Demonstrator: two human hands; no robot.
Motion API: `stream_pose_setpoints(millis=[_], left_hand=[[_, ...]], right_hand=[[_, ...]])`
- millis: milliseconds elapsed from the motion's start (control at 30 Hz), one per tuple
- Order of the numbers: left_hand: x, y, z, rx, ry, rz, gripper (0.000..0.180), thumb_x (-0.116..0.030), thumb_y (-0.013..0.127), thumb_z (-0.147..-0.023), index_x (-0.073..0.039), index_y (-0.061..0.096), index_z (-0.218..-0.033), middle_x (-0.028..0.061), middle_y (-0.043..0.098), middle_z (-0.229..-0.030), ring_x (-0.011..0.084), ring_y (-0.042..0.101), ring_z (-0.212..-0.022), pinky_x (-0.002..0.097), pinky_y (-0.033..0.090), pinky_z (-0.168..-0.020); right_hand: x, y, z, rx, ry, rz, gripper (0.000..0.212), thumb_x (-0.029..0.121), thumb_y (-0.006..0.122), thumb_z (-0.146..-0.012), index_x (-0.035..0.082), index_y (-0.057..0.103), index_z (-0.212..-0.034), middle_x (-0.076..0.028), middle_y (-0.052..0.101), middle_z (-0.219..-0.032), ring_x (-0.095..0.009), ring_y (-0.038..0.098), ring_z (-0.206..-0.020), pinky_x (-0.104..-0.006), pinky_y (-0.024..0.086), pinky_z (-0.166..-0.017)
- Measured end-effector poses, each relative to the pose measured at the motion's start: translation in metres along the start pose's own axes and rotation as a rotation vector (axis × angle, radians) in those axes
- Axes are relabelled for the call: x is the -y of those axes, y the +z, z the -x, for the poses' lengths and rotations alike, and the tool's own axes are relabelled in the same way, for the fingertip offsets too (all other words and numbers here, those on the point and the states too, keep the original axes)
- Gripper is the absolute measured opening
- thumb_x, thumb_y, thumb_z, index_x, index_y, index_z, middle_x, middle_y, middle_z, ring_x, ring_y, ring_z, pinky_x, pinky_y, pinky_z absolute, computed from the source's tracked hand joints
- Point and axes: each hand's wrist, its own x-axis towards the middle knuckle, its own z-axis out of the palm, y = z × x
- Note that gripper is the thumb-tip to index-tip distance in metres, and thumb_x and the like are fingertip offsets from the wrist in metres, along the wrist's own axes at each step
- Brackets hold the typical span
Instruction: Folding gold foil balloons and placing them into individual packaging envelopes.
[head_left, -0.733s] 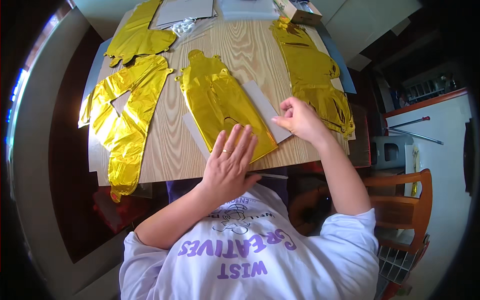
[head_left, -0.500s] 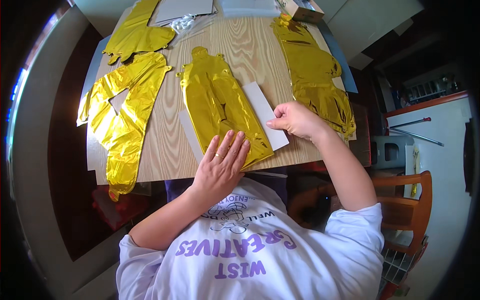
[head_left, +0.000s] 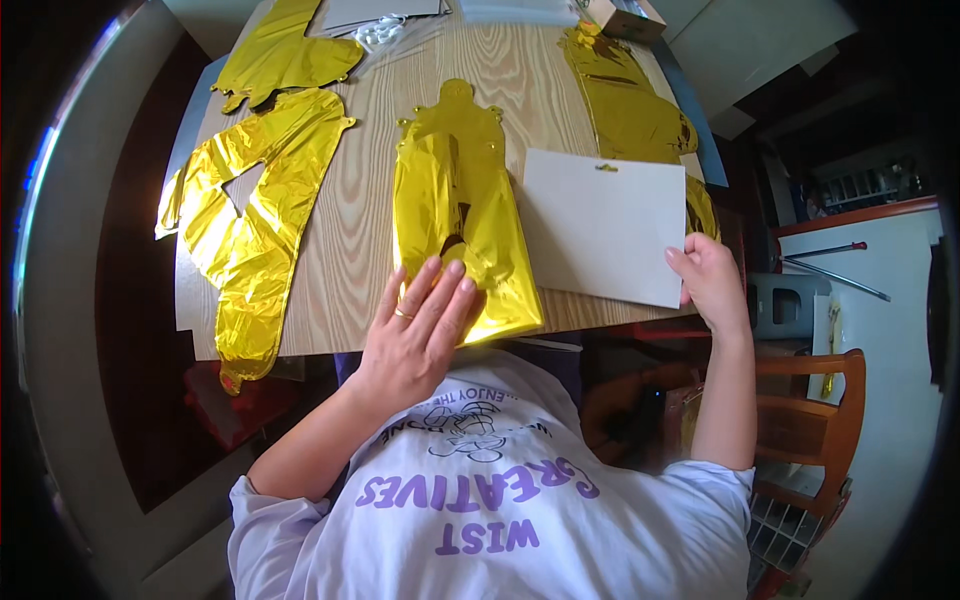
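Note:
A flat gold foil balloon [head_left: 455, 200], folded to a long shape, lies at the middle of the table's near side. My left hand [head_left: 415, 315] rests flat on its near end, fingers stretched out. Off to the right, my right hand [head_left: 708, 280] pinches the right edge of a white card [head_left: 605, 230] between thumb and fingers. The card has a small hanging slot near its far edge and is held beside the balloon, covering part of another gold foil balloon [head_left: 630, 105] at the right.
Two more flat gold foil balloons, one nearer [head_left: 265, 230] and one farther [head_left: 285, 60], lie along the left of the wooden table [head_left: 360, 240]. Toward the back are a white ribbon bundle [head_left: 382, 32], clear plastic sleeves [head_left: 520, 10] and a box [head_left: 625, 18]. A wooden chair [head_left: 835, 430] stands at right.
My right hand has drawn the white card out from under the middle balloon, to the right. The balloon now lies straighter, my left hand still on its near end.

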Motion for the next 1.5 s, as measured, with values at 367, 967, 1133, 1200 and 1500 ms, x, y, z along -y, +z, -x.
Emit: stream_pose_setpoints(millis=[367,967,1133,1200,1500], left_hand=[[-0.015,0.008,-0.022,0.285,0.028,0.098,0.074,-0.033,0.067,-0.091,-0.004,0.04,-0.153,0.0196,0.039,-0.157,0.0402,0.032,-0.149,0.0544,0.021,-0.122],[0.035,-0.025,-0.032,0.182,-0.013,0.192,0.081,-0.048,0.07,-0.089,-0.005,0.042,-0.152,0.0197,0.038,-0.158,0.0401,0.032,-0.149,0.0536,0.023,-0.122],[0.04,-0.011,-0.024,0.3,-0.015,0.119,0.08,-0.051,0.069,-0.088,-0.007,0.046,-0.15,0.015,0.044,-0.154,0.034,0.037,-0.147,0.0553,0.023,-0.122],[0.04,-0.01,-0.022,0.287,-0.018,0.113,0.078,-0.051,0.069,-0.089,-0.007,0.047,-0.149,0.0152,0.045,-0.154,0.0347,0.037,-0.147,0.0552,0.023,-0.122],[0.039,-0.007,-0.024,0.255,-0.093,0.122,0.072,-0.049,0.068,-0.09,-0.008,0.051,-0.147,0.015,0.046,-0.153,0.0374,0.037,-0.146,0.054,0.025,-0.122]], right_hand=[[0.023,0.078,0.006,0.384,0.097,-0.037,0.019,0.019,0.066,-0.099,0.003,0.06,-0.09,0.002,0.058,-0.065,-0.006,0.053,-0.049,-0.0226,0.042,-0.046],[0.03,0.152,0.033,0.077,-0.76,0.686,0.078,0.044,0.059,-0.099,0.0,0.03,-0.156,-0.028,0.026,-0.161,-0.045,0.025,-0.149,-0.0584,0.021,-0.12],[0.01,0.143,0.025,0.151,-0.755,0.744,0.084,0.052,0.054,-0.099,0.002,0.024,-0.16,-0.027,0.017,-0.165,-0.044,0.017,-0.153,-0.0592,0.012,-0.122],[0.006,0.138,0.022,0.148,-0.78,0.75,0.084,0.054,0.052,-0.099,0.003,0.024,-0.16,-0.027,0.018,-0.165,-0.044,0.017,-0.153,-0.0591,0.011,-0.122],[0.025,0.119,-0.015,0.17,-0.648,0.6,0.084,0.057,0.052,-0.099,0.003,0.028,-0.158,-0.025,0.029,-0.162,-0.042,0.025,-0.15,-0.0519,0.018,-0.123]])
